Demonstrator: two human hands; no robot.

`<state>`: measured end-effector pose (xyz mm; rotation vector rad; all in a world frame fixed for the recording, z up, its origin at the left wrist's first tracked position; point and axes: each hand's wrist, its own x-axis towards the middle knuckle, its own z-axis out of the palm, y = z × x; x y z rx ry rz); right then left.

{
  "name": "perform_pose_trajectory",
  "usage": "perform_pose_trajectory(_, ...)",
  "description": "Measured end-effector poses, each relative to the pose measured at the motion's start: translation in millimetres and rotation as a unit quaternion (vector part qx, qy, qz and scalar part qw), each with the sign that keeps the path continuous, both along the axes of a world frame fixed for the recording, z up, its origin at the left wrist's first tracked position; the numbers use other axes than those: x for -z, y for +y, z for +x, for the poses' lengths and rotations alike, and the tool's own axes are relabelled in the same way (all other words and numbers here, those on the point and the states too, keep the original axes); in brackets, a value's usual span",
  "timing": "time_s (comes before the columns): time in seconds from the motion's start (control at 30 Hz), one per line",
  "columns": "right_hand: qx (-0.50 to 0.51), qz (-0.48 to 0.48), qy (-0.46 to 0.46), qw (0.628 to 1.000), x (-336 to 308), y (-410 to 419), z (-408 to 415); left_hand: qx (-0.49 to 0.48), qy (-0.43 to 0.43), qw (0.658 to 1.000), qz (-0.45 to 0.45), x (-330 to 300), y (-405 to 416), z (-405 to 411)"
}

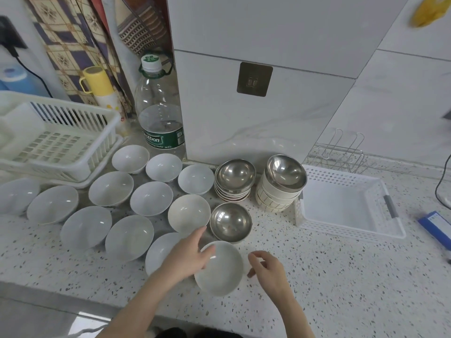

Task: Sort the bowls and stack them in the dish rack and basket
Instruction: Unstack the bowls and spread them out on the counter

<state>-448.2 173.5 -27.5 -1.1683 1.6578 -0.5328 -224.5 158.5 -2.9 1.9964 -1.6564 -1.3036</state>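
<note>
At the front edge of the speckled white desk (pixel 341 276), the left hand (pixel 188 257) has its grip pinching the rim of a small round white ceramic bowl (pixel 220 269); the right hand (pixel 267 265) hovers just beside it, grip loosely spread. Behind stands a clear plastic water bottle (pixel 159 113) whose green label reads "estbon"

Bench (pixel 329 276): speckled terrazzo-look surface, pale, glossy. Back wall (pixel 402 113): large white marbled tiles, thin grout lines. White tiled column (pixel 256 40) projects forward at centre; brass-coloured adhesive hook plate (pixel 254 79) stuck on its face. Patterned curtain (pixel 73 45) hangs upper left, checks and floral motifs. Black cable (pixel 29 69) runs down left wall. Light even, soft reflections on tile.
</note>
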Motion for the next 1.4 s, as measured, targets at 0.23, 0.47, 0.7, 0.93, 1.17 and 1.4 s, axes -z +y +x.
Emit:
perform_pose_trajectory(0.23, 0.042, -0.039, -0.003, 0.998, -23, -31, 0, -0.074, 0.021, 0.997, -0.028, -16, -81, -10)
perform_pose_trajectory(0.47, 0.076, -0.050, -0.011, 0.996, -32, -37, 15, -0.133, 0.081, 0.987, 0.031, -21, -135, -20)
perform_pose_trajectory(0.7, 0.127, -0.035, 0.020, 0.991, -33, -24, 17, -0.142, 0.164, 0.975, 0.044, -10, -152, -22)
perform_pose_trajectory(0.93, 0.157, -0.023, 0.018, 0.987, -41, -27, 27, -0.164, 0.201, 0.965, 0.049, -9, -164, -21)
perform_pose_trajectory(1.17, 0.172, -0.016, 0.032, 0.984, -40, -33, 29, -0.143, 0.204, 0.965, 0.076, -6, -174, -15)
perform_pose_trajectory(1.4, 0.154, -0.023, 0.045, 0.987, -43, -53, 35, -0.134, 0.273, 0.952, 0.040, -24, -177, -8)
